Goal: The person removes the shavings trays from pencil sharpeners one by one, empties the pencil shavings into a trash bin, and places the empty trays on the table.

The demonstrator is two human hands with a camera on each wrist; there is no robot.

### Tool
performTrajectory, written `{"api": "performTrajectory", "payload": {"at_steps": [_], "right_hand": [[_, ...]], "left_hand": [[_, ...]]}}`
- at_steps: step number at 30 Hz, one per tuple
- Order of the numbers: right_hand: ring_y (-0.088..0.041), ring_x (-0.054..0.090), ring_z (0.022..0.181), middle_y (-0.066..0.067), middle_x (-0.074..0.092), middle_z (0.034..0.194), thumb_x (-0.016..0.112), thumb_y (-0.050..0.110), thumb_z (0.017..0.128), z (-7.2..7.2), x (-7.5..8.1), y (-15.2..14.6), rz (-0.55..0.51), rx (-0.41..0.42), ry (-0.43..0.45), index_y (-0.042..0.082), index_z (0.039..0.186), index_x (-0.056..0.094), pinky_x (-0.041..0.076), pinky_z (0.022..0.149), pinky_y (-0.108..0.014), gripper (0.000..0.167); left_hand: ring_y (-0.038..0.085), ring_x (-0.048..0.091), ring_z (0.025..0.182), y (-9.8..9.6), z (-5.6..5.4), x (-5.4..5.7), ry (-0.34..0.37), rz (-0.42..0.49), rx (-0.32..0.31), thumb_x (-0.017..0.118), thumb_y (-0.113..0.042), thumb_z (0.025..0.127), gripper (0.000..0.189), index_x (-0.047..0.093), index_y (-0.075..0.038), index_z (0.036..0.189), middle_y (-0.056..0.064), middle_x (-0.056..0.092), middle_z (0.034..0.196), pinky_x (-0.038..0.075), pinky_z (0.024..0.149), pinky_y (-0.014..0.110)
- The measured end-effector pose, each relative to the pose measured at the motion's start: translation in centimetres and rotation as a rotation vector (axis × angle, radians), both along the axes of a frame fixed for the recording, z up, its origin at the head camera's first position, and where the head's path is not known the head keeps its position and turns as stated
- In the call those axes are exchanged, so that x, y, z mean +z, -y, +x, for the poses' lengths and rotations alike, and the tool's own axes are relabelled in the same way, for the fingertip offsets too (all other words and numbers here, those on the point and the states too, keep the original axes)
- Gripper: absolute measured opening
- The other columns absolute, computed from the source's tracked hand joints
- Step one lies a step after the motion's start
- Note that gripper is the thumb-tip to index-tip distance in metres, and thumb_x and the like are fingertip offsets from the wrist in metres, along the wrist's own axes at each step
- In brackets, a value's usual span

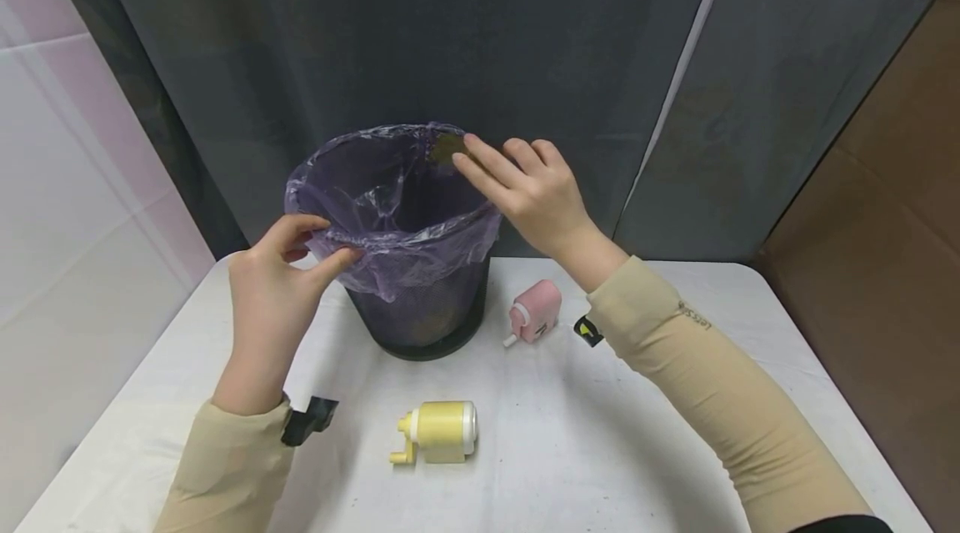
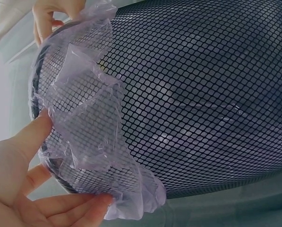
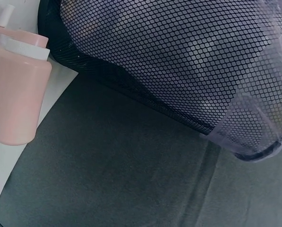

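Note:
A black mesh wastebasket (image 2: 197, 85) stands upright on the table, lined with a translucent purple trash bag (image 1: 397, 262) folded over its rim. At the near-left rim my left hand (image 1: 273, 291) holds the bag's folded edge, with the thumb (image 2: 34, 132) against the outside and other fingers around the rim. My right hand (image 1: 532, 195) grips the bag at the far-right rim, its fingertips reaching over the opening. A dull brown patch (image 1: 446, 149) shows beside those fingertips; what it is I cannot tell. Part of the right thumb is hidden.
A yellow hand-crank pencil sharpener (image 1: 440, 431) lies near the front of the white table (image 1: 540, 450). To the right of the wastebasket is a pink one (image 1: 536, 310). A dark grey curtain (image 1: 525, 32) hangs behind, and a brown panel (image 1: 885, 208) borders the right side.

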State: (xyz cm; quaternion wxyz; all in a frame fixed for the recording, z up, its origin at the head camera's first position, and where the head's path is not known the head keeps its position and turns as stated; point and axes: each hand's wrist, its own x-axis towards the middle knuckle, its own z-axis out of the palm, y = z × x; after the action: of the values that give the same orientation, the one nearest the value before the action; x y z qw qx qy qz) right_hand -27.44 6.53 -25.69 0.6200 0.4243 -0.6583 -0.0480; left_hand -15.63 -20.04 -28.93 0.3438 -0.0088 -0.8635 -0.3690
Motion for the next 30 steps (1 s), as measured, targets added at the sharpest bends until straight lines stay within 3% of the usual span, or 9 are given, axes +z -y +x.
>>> {"api": "performTrajectory", "payload": {"at_steps": [8,13,30], "right_hand": [[-0.025,0.057,0.084,0.000,0.066,0.120,0.056,-0.001,0.094,-0.3,0.0,-0.4,-0.072,-0.013,0.007,0.017,0.117,0.070,0.048,0.068,-0.039,0.032],[-0.026,0.058,0.084,-0.001,0.066,0.118,0.061,0.005,0.091,-0.2,0.0,-0.9,-0.120,-0.010,0.066,0.015,0.116,0.070,0.047,0.068,-0.040,0.029],[-0.027,0.056,0.087,-0.008,0.067,0.115,0.083,0.016,0.074,0.7,0.4,-2.5,-0.258,-0.028,0.250,0.007,0.116,0.068,0.047,0.069,-0.042,0.046]], "left_hand": [[0.035,0.063,0.089,0.0,-0.1,0.0,0.001,0.003,0.000,0.084,-0.012,0.073,0.038,0.069,-0.004,0.107,0.019,0.069,0.090,0.051,0.082,0.050],[0.035,0.063,0.089,0.0,-0.1,0.0,-0.001,0.008,-0.003,0.084,-0.012,0.073,0.038,0.069,-0.004,0.107,0.019,0.069,0.088,0.051,0.082,0.050],[0.037,0.064,0.091,-0.2,-0.2,-0.1,-0.016,0.018,-0.007,0.085,-0.012,0.072,0.038,0.069,-0.004,0.106,0.019,0.069,0.088,0.051,0.083,0.051]]}}
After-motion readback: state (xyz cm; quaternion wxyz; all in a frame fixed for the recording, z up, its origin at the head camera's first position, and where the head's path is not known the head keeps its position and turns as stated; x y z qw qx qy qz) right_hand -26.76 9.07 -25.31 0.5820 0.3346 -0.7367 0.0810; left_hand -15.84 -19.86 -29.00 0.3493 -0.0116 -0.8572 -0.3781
